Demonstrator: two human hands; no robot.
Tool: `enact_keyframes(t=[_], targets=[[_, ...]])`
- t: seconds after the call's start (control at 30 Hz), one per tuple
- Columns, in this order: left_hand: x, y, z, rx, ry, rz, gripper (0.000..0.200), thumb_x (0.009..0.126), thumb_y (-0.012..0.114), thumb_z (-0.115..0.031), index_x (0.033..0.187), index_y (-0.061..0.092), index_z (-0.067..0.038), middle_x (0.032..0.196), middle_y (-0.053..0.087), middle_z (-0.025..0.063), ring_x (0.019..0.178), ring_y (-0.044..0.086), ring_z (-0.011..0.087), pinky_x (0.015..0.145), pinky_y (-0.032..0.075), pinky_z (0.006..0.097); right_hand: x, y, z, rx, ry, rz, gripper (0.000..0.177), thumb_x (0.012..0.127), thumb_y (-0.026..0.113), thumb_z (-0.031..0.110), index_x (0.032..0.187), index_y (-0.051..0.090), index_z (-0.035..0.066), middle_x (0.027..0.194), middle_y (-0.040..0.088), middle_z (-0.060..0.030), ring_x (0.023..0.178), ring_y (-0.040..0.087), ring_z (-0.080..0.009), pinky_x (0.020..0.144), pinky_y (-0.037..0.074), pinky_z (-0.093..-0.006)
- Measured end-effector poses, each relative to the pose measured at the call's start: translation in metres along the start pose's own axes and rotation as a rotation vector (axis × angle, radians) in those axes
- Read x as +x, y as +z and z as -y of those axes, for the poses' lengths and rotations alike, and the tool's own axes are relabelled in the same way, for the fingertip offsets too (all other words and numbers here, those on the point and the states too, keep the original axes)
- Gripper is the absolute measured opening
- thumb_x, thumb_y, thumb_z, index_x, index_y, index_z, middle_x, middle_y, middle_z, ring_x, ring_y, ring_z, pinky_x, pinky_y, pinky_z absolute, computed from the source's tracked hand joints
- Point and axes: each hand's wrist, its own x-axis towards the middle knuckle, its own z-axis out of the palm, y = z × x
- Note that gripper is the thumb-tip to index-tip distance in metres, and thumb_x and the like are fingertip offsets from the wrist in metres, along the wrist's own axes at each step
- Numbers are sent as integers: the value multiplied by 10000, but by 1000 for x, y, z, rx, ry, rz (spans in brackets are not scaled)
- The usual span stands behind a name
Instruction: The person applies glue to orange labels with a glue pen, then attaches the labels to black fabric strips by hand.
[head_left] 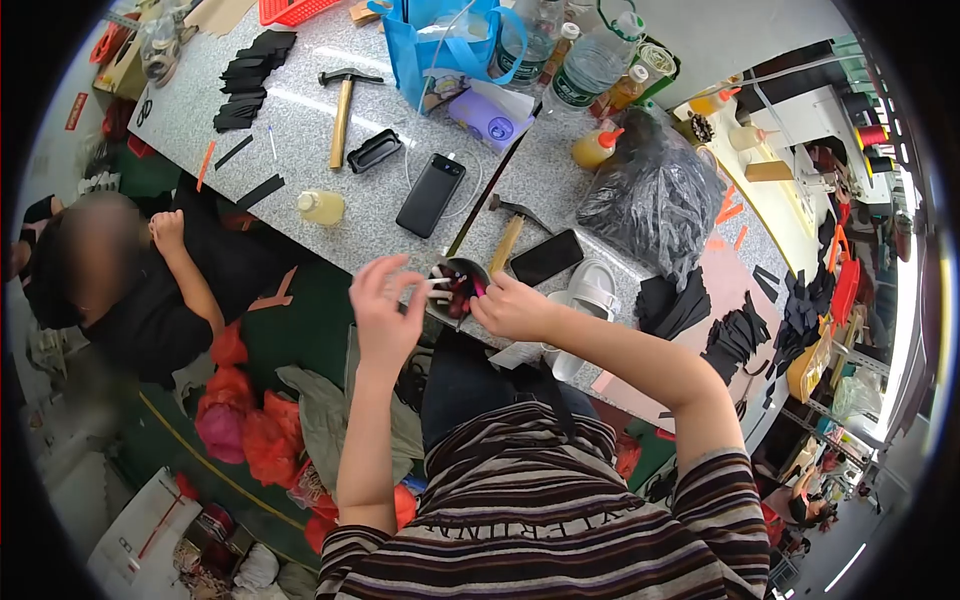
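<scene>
A small dark bowl (447, 268) sits at the table's near edge, in front of my body. Dark red and pink pieces (459, 288) lie in it, too small to name. My left hand (385, 305) is at the bowl's left side, thumb and forefinger pinched at a small white stick-like piece (438, 283); its other fingers are raised. My right hand (512, 307) is closed at the bowl's right rim, fingertips beside a pink bit. What those fingertips grip is hidden. Just beyond the right hand lie a hammer (508, 240) and a black phone (546, 257).
Farther back are another hammer (342, 115), a black power bank or phone (432, 195) with a cable, a glue bottle (321, 207) and a blue bag (440, 50). A black plastic bag (650, 195) and black strips (738, 335) lie right. Another person (150, 280) sits left.
</scene>
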Motion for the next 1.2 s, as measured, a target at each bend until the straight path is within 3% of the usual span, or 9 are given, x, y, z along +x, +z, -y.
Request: enact_keyframes(t=[0.07, 0.13, 0.27, 0.47, 0.73, 0.8, 1.0, 1.1, 1.2], targets=[[-8, -19, 2, -141, -227, -165, 102, 891, 760, -42, 983, 717, -49, 1114, 712, 100, 1067, 663, 270, 976, 496, 386, 3, 11, -1, 25, 39, 1, 219, 809, 633, 181, 945, 670, 15, 683, 545, 20, 652, 573, -163, 712, 411, -335], [-18, -32, 18, -693, -592, -215, 65, 976, 695, -41, 1029, 686, -5, 1101, 734, 129, 993, 686, 185, 933, 521, 308, 5, 19, -2, 47, 73, 33, 203, 811, 632, 180, 938, 661, 25, 680, 543, 16, 659, 577, -168, 719, 409, -339], [-28, -48, 35, -898, -718, -255, 117, 1010, 674, -91, 1067, 685, 11, 1094, 753, 123, 942, 664, 101, 846, 502, 244, 8, 26, 0, 52, 120, 56, 132, 811, 647, 201, 835, 620, 74, 662, 553, 3, 641, 583, -187, 730, 410, -352], [-31, -45, 37, -911, -735, -283, 128, 1007, 684, -108, 1069, 694, 3, 1075, 759, 106, 917, 652, 85, 813, 486, 231, 13, 26, 8, 187, 308, 58, 270, 856, 711, 351, 762, 609, 119, 638, 608, -18, 599, 616, -228, 750, 419, -383], [-37, -48, 23, -788, -700, -327, 63, 994, 692, -71, 1026, 687, -17, 1024, 751, 78, 872, 631, 100, 813, 492, 235, 33, -20, 10, 702, 740, -233, 595, 815, 813, 463, 1270, 665, 109, 787, 666, -43, 759, 644, -295, 770, 443, -378], [-37, -55, 9, -317, -478, -231, 68, 916, 761, -64, 933, 705, -30, 965, 740, 58, 902, 679, 148, 816, 526, 294, 55, -49, 5, 702, 662, -301, 650, 791, 854, 397, 1331, 639, 107, 890, 668, -57, 832, 637, -273, 746, 441, -375], [-26, -62, -27, -128, 81, -153, 259, 787, 833, -55, 1010, 704, -82, 1037, 724, 74, 968, 686, 289, 860, 532, 393, 101, -62, 13, 867, 395, -274, 193, 874, 764, 154, 1053, 720, 97, 750, 589, -51, 708, 582, -263, 673, 400, -400], [-7, -82, 19, -185, -158, -263, 233, 830, 765, -18, 1048, 692, -51, 1022, 706, 106, 949, 679, 299, 838, 538, 386, 118, -75, 3, 895, 544, -322, 75, 926, 714, 82, 998, 733, 74, 729, 587, -32, 687, 600, -201, 646, 419, -354], [54, -88, 146, -168, -466, -353, 127, 978, 666, -133, 963, 700, -12, 869, 662, 116, 712, 620, 232, 651, 484, 340, 141, -84, -19, 1182, 974, -424, 88, 985, 679, 83, 1044, 730, 42, 769, 620, -12, 727, 617, -117, 662, 457, -297]])
